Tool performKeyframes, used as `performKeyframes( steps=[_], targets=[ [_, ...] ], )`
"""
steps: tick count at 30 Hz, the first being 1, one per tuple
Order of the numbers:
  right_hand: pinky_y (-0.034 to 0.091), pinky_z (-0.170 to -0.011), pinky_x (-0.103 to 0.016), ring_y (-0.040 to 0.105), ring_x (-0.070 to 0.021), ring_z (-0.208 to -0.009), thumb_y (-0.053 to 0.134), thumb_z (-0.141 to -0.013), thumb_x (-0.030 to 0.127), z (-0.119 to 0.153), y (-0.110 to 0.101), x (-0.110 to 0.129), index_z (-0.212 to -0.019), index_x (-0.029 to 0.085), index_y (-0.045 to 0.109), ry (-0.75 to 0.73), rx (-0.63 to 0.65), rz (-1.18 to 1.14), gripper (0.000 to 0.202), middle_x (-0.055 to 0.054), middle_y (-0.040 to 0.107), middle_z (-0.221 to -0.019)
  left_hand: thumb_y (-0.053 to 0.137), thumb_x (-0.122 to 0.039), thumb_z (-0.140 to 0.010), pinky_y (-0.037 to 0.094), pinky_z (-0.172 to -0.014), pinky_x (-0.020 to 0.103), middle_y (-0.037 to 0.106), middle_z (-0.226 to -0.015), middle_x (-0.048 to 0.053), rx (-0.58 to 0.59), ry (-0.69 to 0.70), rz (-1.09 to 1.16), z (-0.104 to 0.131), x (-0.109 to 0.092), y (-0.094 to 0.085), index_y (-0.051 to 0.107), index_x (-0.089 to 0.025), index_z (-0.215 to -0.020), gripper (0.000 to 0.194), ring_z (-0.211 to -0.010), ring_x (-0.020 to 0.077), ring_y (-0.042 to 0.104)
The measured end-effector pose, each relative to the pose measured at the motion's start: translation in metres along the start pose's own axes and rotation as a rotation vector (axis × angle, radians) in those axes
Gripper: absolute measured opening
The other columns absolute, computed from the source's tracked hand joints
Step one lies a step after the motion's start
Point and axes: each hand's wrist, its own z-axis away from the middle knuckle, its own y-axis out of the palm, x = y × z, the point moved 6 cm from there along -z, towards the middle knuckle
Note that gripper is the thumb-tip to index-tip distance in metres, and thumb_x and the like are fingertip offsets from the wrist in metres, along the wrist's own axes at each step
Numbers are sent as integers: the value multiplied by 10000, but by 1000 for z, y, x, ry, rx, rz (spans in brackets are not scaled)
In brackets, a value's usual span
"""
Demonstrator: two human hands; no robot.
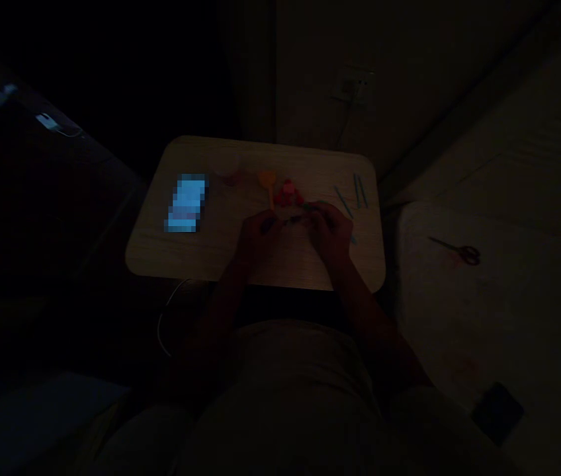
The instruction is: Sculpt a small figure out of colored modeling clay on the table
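Note:
The scene is very dark. Over the front half of a small wooden table, my left hand and my right hand face each other with fingers closed. Between their fingertips is a small dark thing, too dim to name; both hands seem to pinch it. Just beyond them lies a red piece with several rounded parts. Left of that, an orange tool with a rounded head points its thin handle toward my left hand. A thin blue-green stick lies beyond my right hand.
Two more blue-green sticks lie at the table's right end. A lit phone rests on the left, and a faint pinkish round thing at the back. Scissors and a dark square object lie on a pale surface to the right.

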Motion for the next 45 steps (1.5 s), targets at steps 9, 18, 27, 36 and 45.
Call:
performKeyframes(
  steps=[9, 18, 27, 36, 45],
  targets=[
    [444, -605, -275, 555, -127, -624, 755, -860, 402, -1, -4, 7, -761, 216, 690, -15, -43, 81, 220, 28, 623, -678, 639, -352, -877, 335, -570, 246, 496, -628, -25, 2, 8, 14, 1, -2, 0, 611, -185, -735, 222, -608, 121, 441],
    [416, -575, -258, 501, -111, -593, 789, -828, 374, -2, -5, 8, -697, 222, 570, -43, -90, 78, 297, 54, 542, -642, 635, -350, -895, 352, -582, 252, 534, -655, -23, 5, 17, 15, 1, -2, -1, 623, -182, -751, 222, -614, 120, 460],
    [572, -928, -423, 726, -233, -993, 554, -1012, 465, -3, -4, 14, -1070, 267, 793, -98, -21, 57, 316, -64, 785, -1039, 633, -361, -888, 351, -584, 257, 522, -654, -22, 0, -1, 1, 1, 0, 0, 627, -183, -756, 221, -620, 125, 453],
    [613, -882, -389, 750, -210, -952, 582, -999, 413, -1, -1, 0, -1226, 289, 751, -56, 3, 15, 309, -50, 790, -1051, 634, -375, -891, 366, -598, 262, 508, -651, -25, 9, 1, 2, 0, -1, 0, 609, -186, -744, 240, -626, 126, 458],
    [509, -603, -287, 625, -144, -616, 726, -893, 439, 1, 0, 2, -803, 227, 736, 17, -8, 65, 230, 13, 688, -694, 630, -365, -875, 328, -578, 258, 481, -633, -28, 10, -12, 26, 0, -3, 0, 587, -191, -719, 237, -610, 122, 431]
  ],
)
